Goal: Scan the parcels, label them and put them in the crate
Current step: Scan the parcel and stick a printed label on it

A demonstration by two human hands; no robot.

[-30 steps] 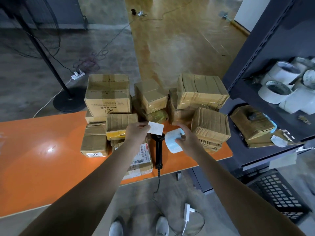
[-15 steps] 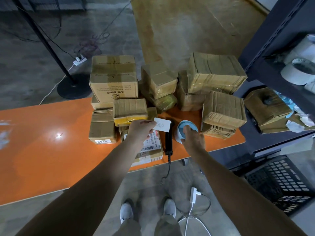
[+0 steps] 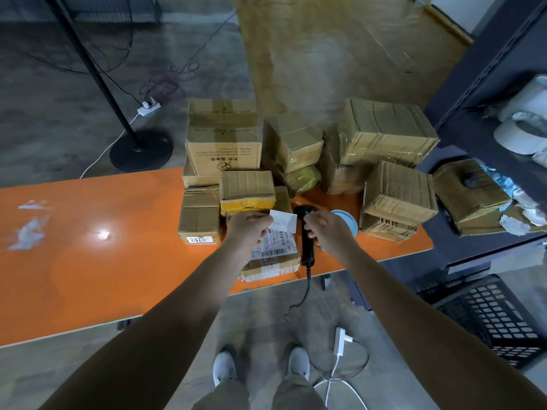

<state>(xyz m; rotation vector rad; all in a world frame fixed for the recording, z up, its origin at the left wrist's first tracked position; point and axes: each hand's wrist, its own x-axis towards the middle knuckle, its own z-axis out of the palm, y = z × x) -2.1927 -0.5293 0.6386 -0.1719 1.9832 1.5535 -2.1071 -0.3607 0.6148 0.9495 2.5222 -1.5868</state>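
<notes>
My left hand pinches a small white label with handwriting on it, just above a taped parcel that bears a printed shipping label near the table's front edge. My right hand hovers right of the label with fingers loosely curled over the black handheld scanner, which lies on the table; nothing shows in its grasp. The blue label roll lies on the table behind that hand. The black plastic crate stands on the floor at the lower right.
Several brown taped parcels are stacked on the orange table behind my hands. A dark shelf unit with tape rolls and another parcel stands at the right. A fan stand and cables are on the floor.
My right hand put the blue label roll down on the table and moved left toward the label. My left hand kept hold of the white label.
</notes>
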